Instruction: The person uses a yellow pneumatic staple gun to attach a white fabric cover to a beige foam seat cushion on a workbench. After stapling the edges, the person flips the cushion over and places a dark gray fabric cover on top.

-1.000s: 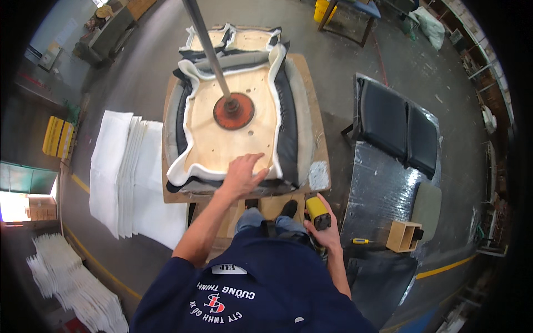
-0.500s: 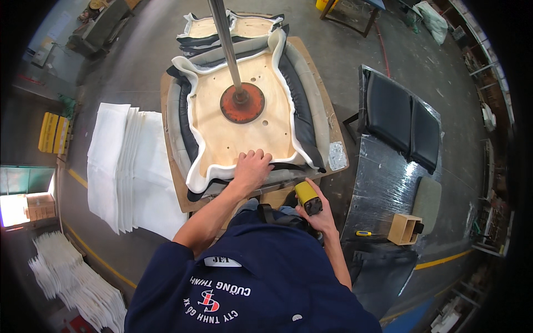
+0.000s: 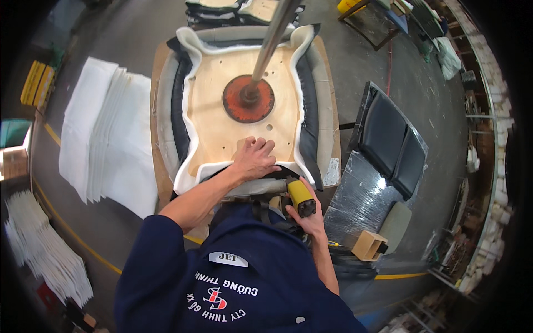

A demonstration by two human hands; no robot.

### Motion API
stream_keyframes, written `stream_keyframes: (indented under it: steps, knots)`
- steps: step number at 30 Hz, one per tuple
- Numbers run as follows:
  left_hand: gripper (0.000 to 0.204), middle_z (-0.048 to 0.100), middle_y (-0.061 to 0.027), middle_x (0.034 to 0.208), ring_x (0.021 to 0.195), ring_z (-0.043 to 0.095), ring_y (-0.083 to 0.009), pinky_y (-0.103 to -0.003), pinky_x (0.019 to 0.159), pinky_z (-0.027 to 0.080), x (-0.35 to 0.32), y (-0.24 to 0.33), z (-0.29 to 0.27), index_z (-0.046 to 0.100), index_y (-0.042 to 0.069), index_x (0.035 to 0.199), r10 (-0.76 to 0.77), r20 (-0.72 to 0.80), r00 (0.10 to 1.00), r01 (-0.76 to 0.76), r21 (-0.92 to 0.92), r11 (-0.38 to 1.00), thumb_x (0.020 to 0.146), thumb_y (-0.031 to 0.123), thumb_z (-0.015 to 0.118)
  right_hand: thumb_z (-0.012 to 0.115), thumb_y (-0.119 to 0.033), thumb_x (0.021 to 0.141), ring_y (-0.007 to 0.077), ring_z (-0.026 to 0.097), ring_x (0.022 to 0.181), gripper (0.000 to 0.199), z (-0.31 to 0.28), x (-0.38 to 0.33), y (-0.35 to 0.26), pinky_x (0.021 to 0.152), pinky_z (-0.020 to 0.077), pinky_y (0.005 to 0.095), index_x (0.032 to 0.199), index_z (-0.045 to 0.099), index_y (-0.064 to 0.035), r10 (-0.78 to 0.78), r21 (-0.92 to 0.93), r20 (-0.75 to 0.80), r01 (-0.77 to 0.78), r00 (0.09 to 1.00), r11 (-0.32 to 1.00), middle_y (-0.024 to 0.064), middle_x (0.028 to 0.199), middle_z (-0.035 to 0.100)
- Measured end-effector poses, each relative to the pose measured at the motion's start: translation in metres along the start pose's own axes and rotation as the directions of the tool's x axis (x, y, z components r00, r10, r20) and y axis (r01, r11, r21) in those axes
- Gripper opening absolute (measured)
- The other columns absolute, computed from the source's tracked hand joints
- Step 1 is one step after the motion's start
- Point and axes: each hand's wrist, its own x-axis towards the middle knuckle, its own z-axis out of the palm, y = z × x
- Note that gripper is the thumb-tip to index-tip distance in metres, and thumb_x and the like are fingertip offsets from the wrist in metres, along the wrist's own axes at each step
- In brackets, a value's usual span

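Observation:
A plywood seat panel (image 3: 211, 119) lies before me, edged with white padding (image 3: 191, 145) and a black cover (image 3: 308, 105). A round red press plate (image 3: 232, 100) on a metal rod rests on its middle. At the panel's near edge, my left hand (image 3: 254, 160) has its fingers curled over and pinches the black cover's edge. Just right of it, my right hand (image 3: 312, 221) grips a yellow and black staple gun (image 3: 301, 198), whose front end is beside the near edge. The gun's tip is hidden.
Under the seat is a board with a grey padded ring (image 3: 164, 111). White sheets (image 3: 89, 133) are stacked at left. On the right, a plastic-covered table (image 3: 350, 191) bears black cushions (image 3: 383, 130) and a small wooden box (image 3: 367, 246). More seat panels (image 3: 258, 10) lie beyond.
The staple gun has come closer to the seat's near edge with my right hand. My left hand stays at that edge, its fingers slightly shifted. The whole view has turned somewhat.

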Motion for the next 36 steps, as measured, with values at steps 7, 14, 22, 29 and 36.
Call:
stream_keyframes:
  steps: [7,14,22,29,36]
  knots:
    - [0.042,0.059,-0.0057,0.114,0.113,0.049,-0.0259,-0.045,0.097,0.036,0.002,-0.003,0.005,0.074,0.012,0.077,-0.089,-0.010,0.996,0.088,-0.032,0.996,0.080,0.054,0.073,0.074,0.007,0.082,0.0131,0.065,0.073,0.086,0.006,0.038,-0.045,0.064,0.0554,0.0282,0.159,0.038,-0.0097,0.281,0.053,0.050,-0.284,0.958,0.957,0.0077,0.104,0.070]
    - [0.043,0.058,-0.0071,0.110,0.112,0.050,-0.0260,-0.045,0.095,0.037,0.010,0.003,0.011,0.070,0.011,0.086,-0.161,-0.013,0.987,0.161,-0.017,0.987,0.082,0.053,0.072,0.072,0.007,0.083,0.0136,0.064,0.067,0.089,-0.001,0.067,-0.058,0.057,0.0539,0.0291,0.160,0.033,-0.0089,0.401,0.108,0.085,-0.408,0.912,0.906,0.0101,0.105,0.068]
    - [0.041,0.056,-0.0057,0.107,0.109,0.050,-0.0255,-0.045,0.094,0.036,0.023,0.006,0.021,0.064,0.014,0.090,-0.223,-0.077,0.972,0.225,0.022,0.974,0.080,0.052,0.074,0.070,0.010,0.086,0.0132,0.064,0.065,0.083,-0.015,0.088,-0.065,0.056,0.0553,0.0276,0.159,0.036,-0.0078,0.415,0.046,0.118,-0.422,0.902,0.905,0.0117,0.109,0.069]
    - [0.037,0.059,-0.0053,0.107,0.109,0.054,-0.0251,-0.043,0.093,0.039,0.034,0.013,0.023,0.067,0.015,0.092,-0.316,-0.075,0.946,0.317,0.007,0.948,0.078,0.047,0.077,0.072,0.008,0.082,0.0144,0.063,0.061,0.085,-0.015,0.108,-0.073,0.053,0.0539,0.0284,0.158,0.036,-0.0062,0.446,-0.016,0.117,-0.447,0.888,0.894,0.0126,0.108,0.068]
    - [0.030,0.058,-0.0053,0.104,0.106,0.054,-0.0253,-0.043,0.090,0.040,0.036,0.017,0.020,0.067,0.015,0.091,-0.354,-0.107,0.929,0.355,-0.010,0.935,0.080,0.040,0.077,0.070,0.009,0.084,0.0130,0.061,0.059,0.077,-0.023,0.110,-0.079,0.052,0.0534,0.0278,0.155,0.043,-0.0072,0.422,0.008,0.130,-0.426,0.897,0.905,0.0113,0.104,0.070]
